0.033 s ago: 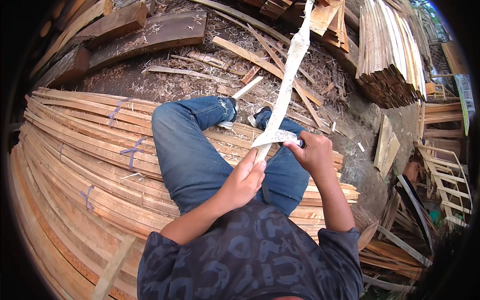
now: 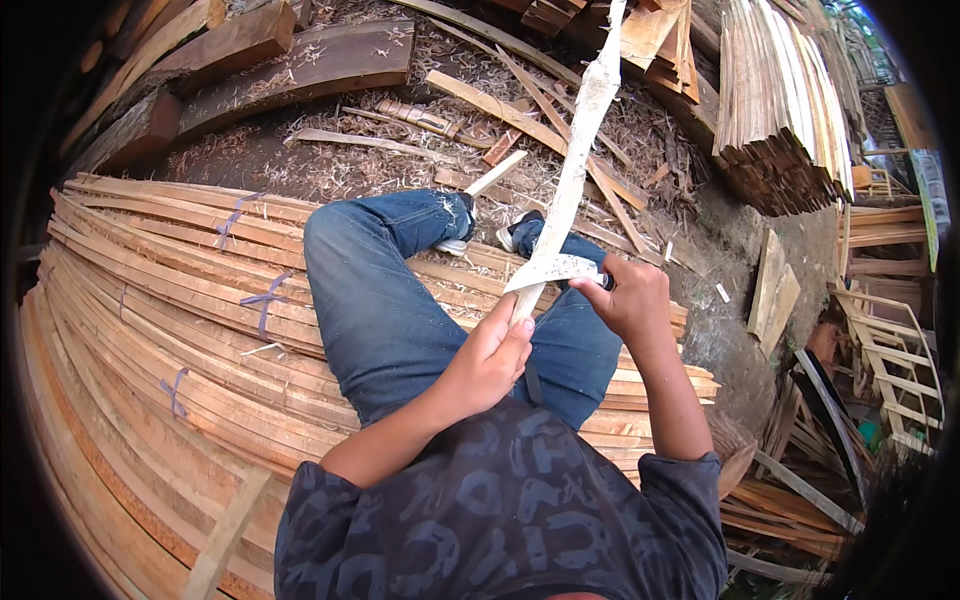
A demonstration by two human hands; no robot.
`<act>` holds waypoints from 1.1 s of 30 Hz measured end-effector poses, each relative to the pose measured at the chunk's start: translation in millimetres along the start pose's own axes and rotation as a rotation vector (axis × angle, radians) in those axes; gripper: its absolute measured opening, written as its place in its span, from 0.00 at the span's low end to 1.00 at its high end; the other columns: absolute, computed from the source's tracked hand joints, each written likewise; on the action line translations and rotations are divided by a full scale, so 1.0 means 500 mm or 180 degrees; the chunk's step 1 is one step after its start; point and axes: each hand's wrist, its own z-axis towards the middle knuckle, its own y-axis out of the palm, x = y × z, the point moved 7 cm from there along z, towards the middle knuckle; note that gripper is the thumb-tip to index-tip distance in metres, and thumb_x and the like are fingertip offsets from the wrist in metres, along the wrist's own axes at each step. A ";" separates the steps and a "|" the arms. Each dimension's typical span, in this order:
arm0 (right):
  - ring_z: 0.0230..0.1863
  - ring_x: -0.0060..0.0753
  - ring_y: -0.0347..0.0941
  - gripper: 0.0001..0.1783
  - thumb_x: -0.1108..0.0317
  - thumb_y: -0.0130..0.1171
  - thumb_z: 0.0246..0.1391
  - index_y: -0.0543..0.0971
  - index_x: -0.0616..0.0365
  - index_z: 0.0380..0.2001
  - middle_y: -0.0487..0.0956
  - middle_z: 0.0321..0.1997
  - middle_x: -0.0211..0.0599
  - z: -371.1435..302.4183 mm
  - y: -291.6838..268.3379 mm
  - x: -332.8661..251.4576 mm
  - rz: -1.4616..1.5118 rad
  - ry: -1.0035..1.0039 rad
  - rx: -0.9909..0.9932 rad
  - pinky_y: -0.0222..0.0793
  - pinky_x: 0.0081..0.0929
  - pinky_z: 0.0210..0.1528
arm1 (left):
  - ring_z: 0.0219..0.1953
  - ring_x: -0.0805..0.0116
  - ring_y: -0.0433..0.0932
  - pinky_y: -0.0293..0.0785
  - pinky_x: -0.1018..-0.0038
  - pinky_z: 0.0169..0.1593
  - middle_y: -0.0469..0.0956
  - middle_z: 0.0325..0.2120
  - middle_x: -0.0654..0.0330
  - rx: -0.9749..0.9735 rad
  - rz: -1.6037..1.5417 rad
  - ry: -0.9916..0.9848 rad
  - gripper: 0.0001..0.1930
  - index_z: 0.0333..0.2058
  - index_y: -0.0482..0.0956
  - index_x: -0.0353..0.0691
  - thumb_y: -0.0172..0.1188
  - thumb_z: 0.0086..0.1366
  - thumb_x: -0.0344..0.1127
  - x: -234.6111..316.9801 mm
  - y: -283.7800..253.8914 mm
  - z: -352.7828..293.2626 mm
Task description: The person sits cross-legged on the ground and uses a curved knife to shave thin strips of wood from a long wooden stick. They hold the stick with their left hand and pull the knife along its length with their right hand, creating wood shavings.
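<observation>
A long pale peeled branch (image 2: 567, 187) slants up and away from my lap, between my knees, with a knobbly swelling near its far end. My left hand (image 2: 490, 362) is closed around its near end. In my right hand (image 2: 634, 300) is a knife (image 2: 556, 270) with a broad light blade and a dark handle, mostly hidden by the fingers. The blade lies across the branch just beyond my left hand, touching it. My right thumb points along the handle toward the blade.
I sit on long sawn strips (image 2: 200, 330) tied in bundles with purple cord. Wood shavings (image 2: 330, 170) and loose slats (image 2: 500, 112) cover the ground ahead. Thick beams (image 2: 300, 75) lie far left. A stack of thin boards (image 2: 780, 110) stands far right, with a wooden ladder-like frame (image 2: 898, 370) nearer.
</observation>
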 end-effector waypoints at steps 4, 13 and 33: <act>0.15 0.45 0.71 0.36 0.30 0.57 0.44 0.71 0.57 0.12 0.70 0.10 0.40 0.035 -0.010 0.011 -0.0182 -0.0092 0.0188 0.65 0.38 0.18 | 0.13 0.85 0.50 0.48 0.84 0.14 0.55 0.18 0.71 -0.0040 -0.0154 -0.0149 0.04 0.42 0.59 0.47 0.39 0.74 0.38 -0.010 -0.005 -0.001; 0.15 0.40 0.60 0.41 0.35 0.45 0.58 0.73 0.69 0.16 0.66 0.10 0.45 0.010 -0.052 0.347 0.0453 0.1986 0.0694 0.57 0.39 0.23 | 0.16 0.84 0.55 0.53 0.85 0.18 0.58 0.18 0.71 -0.0552 -0.0450 -0.0448 0.06 0.37 0.62 0.44 0.41 0.73 0.37 -0.047 0.011 -0.038; 0.12 0.40 0.69 0.38 0.28 0.59 0.39 0.69 0.57 0.12 0.68 0.09 0.36 0.016 -0.014 0.045 -0.0308 0.0023 0.0598 0.63 0.34 0.15 | 0.16 0.85 0.54 0.54 0.84 0.18 0.57 0.17 0.71 0.0167 0.0807 0.0541 0.06 0.40 0.60 0.39 0.42 0.73 0.36 -0.024 -0.012 0.006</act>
